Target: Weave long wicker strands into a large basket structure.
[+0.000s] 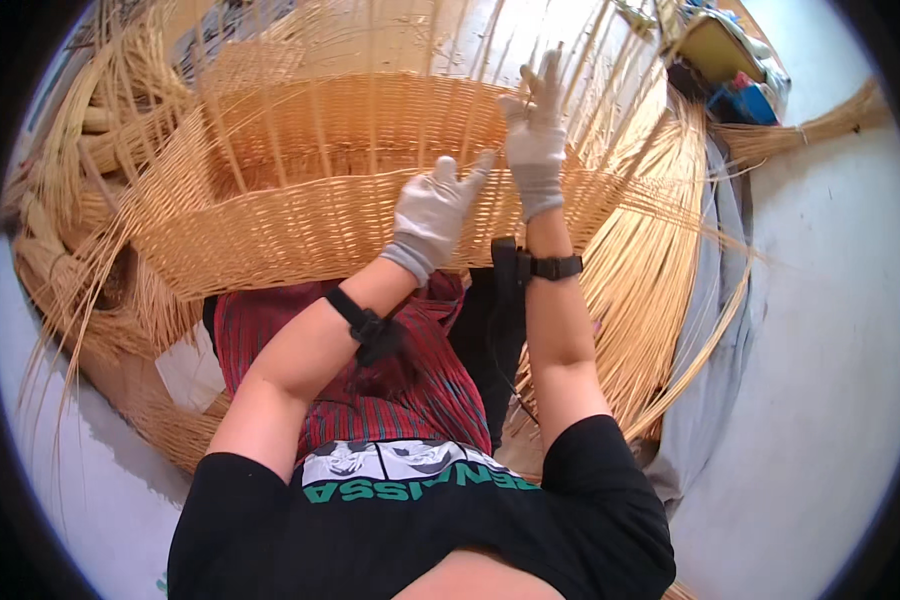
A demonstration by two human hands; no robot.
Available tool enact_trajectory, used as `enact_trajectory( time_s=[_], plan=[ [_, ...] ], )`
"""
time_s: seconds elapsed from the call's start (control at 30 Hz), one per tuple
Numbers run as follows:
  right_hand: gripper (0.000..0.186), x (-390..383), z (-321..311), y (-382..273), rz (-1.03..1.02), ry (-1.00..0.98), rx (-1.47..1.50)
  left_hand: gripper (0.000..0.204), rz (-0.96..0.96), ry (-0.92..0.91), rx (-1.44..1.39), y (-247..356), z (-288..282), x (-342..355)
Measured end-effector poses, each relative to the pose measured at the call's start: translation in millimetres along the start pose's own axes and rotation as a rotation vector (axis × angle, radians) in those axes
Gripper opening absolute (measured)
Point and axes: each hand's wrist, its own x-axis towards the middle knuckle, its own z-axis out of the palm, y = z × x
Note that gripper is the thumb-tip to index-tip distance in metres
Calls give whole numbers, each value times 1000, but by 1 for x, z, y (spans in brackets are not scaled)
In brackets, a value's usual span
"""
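Observation:
A long tan wicker basket (280,232) stretches across in front of me, its woven walls topped by tall upright stakes (373,115). My left hand (432,212), in a whitish glove, rests against the near wall at its upper edge. Its fingers bend over the rim, and one digit points up to the right. My right hand (537,140), gloved alike, is raised above the basket's right part among the stakes. Its fingers stretch upward and stand apart; a thin stake tip shows near the fingertips, and I cannot make out any grip on it.
Bundles of loose tan strands (650,260) spread along the right side, and more bundles (70,160) are heaped at the left. A tied bundle (820,125) lies at far right, near a blue container (745,103). Grey cloth (715,400) lies beside the right strands.

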Motion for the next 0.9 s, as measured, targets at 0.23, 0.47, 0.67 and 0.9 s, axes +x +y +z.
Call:
enact_trajectory(
  time_s=[0.23,0.47,0.67,0.9],
  plan=[
    [24,-42,-41,41,397,395,442,60,182,215,-179,38,11,38],
    [30,-2,-70,73,49,253,273,59,-51,-123,-161,78,34,60],
    [43,-103,-85,96,450,128,299,58,-1,-310,-201,75,32,61],
    [70,-63,-63,102,470,-112,-198,36,65,-28,-1097,-85,-17,-75]
  ],
)
